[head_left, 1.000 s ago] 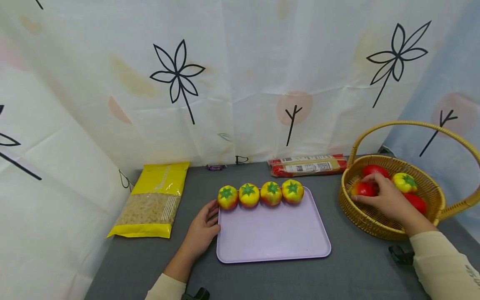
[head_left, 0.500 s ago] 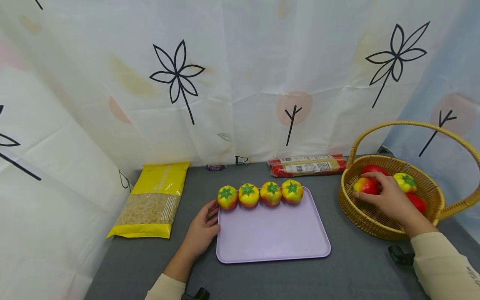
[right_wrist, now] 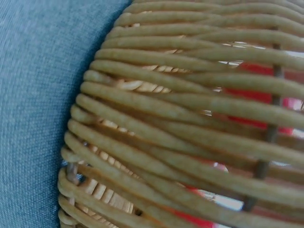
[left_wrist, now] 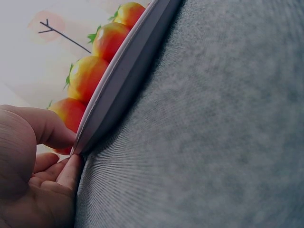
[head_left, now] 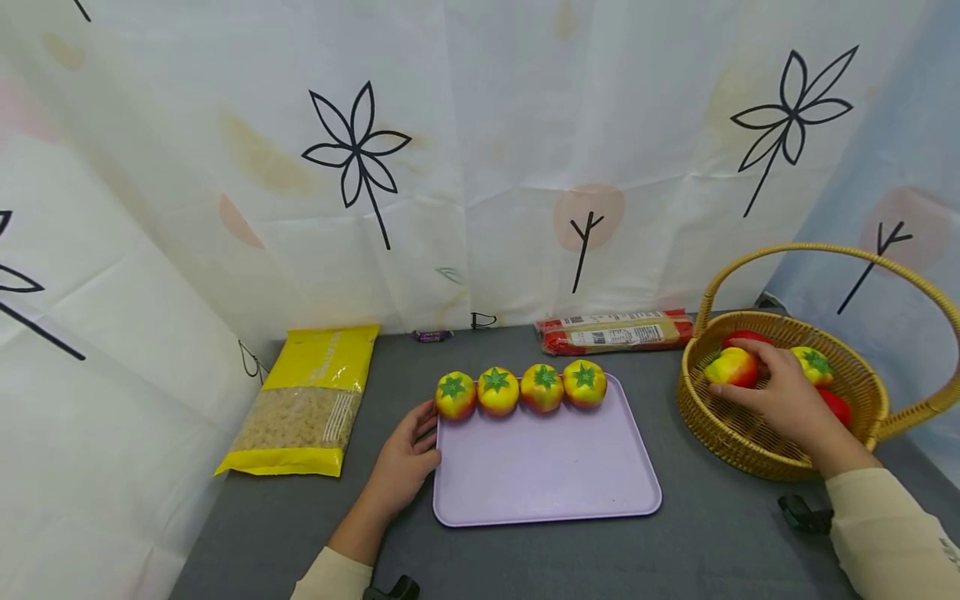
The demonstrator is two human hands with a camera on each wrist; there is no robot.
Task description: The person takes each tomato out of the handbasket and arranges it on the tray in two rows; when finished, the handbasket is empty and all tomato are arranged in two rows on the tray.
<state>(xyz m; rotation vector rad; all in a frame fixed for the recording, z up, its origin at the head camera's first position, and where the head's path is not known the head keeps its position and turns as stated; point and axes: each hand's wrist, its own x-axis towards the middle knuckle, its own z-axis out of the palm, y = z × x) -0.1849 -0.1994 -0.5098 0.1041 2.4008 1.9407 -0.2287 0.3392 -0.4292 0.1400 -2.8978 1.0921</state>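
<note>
My right hand grips a red-and-yellow toy tomato inside the wicker basket, its yellow side facing up and left. Beside that hand lie another yellow toy tomato with a green calyx and red pieces in the basket. My left hand is at the left edge of the lilac tray; in the left wrist view its fingers pinch the rim near a corner. Along the tray's far edge stands a row of several toy tomatoes, green calyxes up. The right wrist view shows the basket's woven side, not the hand.
A yellow bag of pasta lies at the left. Red-wrapped noodle packs and a small purple wrapper lie at the back, along the printed curtain. The basket's tall handle arches over its opening.
In my right hand the toy tomato has turned, from mostly red to showing its yellow side. My left hand, the tray and the row on it have stayed put.
</note>
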